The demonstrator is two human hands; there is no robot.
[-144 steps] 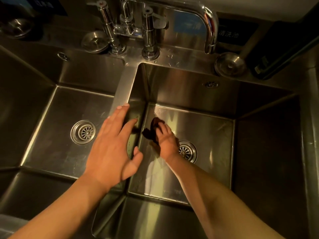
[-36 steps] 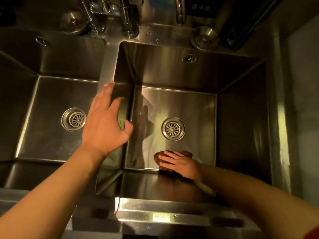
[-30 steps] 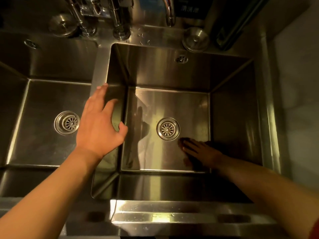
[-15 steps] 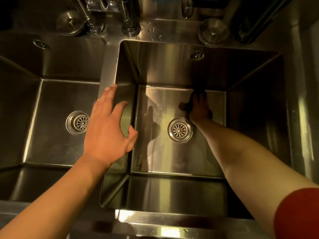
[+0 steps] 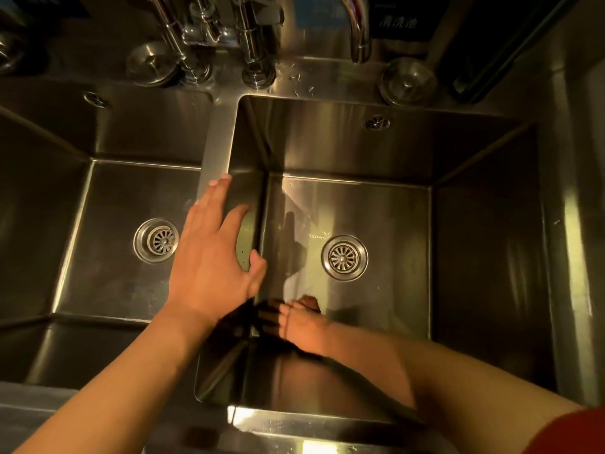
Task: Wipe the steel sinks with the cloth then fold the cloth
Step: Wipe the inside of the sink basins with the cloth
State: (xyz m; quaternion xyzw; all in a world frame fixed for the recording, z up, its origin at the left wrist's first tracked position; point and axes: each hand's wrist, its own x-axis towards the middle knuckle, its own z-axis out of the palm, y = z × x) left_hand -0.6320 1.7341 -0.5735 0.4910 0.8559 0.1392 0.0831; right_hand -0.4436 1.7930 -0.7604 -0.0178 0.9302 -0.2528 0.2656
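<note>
Since 0.5 s ago the right hand has swept from the far side of the right sink floor to its near-left corner, fingers flat, pressing the dark cloth, mostly hidden beneath them. Judgement: floor wiping nearly complete; left sink and folding outstanding. The left hand rests spread wide on the divider, holding nothing. Surroundings: dim steel; taps far; 2 strainer plugs on the ledge.

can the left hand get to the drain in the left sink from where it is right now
Probably yes. The left hand rests open on the divider between the sinks, and the left sink's drain lies uncovered just beside and below it, with nothing between them.
</note>
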